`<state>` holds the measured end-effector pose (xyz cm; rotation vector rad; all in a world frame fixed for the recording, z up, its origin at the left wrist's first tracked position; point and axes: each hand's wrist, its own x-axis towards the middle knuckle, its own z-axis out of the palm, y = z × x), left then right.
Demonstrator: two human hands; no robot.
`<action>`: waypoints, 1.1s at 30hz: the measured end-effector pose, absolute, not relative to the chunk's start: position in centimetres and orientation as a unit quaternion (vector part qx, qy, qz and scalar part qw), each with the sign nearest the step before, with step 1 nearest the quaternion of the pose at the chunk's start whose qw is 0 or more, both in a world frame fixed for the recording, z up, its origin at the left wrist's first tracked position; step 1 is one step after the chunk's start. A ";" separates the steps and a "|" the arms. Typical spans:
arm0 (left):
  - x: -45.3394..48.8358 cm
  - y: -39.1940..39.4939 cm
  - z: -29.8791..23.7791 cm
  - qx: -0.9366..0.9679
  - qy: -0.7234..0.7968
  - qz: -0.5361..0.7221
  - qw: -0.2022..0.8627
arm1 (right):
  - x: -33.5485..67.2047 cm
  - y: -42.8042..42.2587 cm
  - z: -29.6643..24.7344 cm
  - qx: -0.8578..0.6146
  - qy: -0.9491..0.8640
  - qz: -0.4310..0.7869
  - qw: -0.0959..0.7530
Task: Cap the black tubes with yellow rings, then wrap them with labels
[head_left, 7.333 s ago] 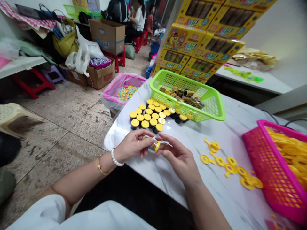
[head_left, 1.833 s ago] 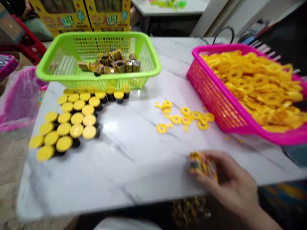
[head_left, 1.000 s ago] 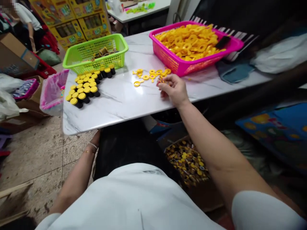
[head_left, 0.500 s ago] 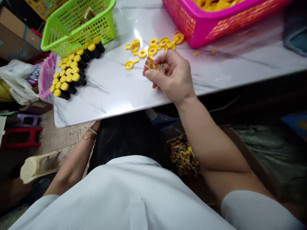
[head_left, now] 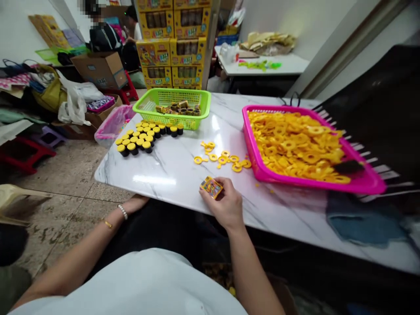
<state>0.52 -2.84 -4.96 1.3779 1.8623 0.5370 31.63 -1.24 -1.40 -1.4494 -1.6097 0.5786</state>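
Between the thumb and fingers of my right hand [head_left: 229,204] is a small printed yellow box [head_left: 211,187], held just above the front part of the white marbled table [head_left: 177,183]. Beyond it lie several loose yellow plastic rings with short tabs [head_left: 225,158]. My left hand [head_left: 138,203] is low at the table's front edge by my lap, and its fingers are hidden. To the left, black bottles with yellow caps [head_left: 139,139] stand upright in a tight group.
A green basket [head_left: 170,123] behind the bottles holds brown and yellow pieces. On the right, a pink basket [head_left: 256,168] is heaped with yellow rings. Stacked yellow cartons [head_left: 188,54] rise behind the table. Two people sit at the back left. A blue cloth [head_left: 364,225] lies at right.
The view has tilted up, bringing the baskets and background into sight. My right hand still holds the small box, its printed face now turned upward. My left hand stays low by the table edge.
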 end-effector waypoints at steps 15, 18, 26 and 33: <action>5.7 -4.0 4.1 0.598 0.532 0.268 0.536 | 31.5 -1.6 -2.0 -0.612 -0.635 0.221 0.416; 7.1 -0.5 3.7 0.583 0.497 0.249 0.592 | 31.1 -1.6 -2.0 -0.623 -0.632 0.202 0.414; 11.5 6.5 2.2 0.565 0.407 0.146 0.703 | 29.4 -1.2 -2.0 -0.644 -0.620 0.124 0.432; 8.9 9.0 2.6 0.593 0.377 0.171 0.690 | 23.5 -1.6 0.3 -0.583 -0.539 0.350 0.497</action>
